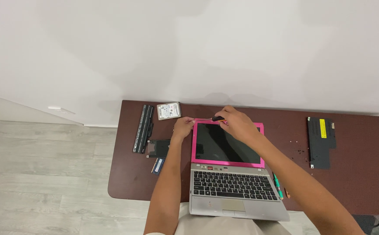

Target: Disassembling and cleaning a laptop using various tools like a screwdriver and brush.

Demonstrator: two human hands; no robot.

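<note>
Right hand (pixel 235 123) grips a small black-and-orange screwdriver (pixel 217 118) at the top edge of the pink screen bezel (pixel 227 144); left hand (pixel 183 129) pinches the bezel's upper left corner. Already out on the bench (pixel 363 182): battery (pixel 143 128), hard drive (pixel 168 111), memory stick (pixel 157 166), bottom cover (pixel 321 142). Bezel and keyboard (pixel 234 184) appear still attached.

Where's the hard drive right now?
In the head view, the hard drive lies at the table's far left edge, between the long black battery and the left hand, up-left of the pink laptop screen.
</note>
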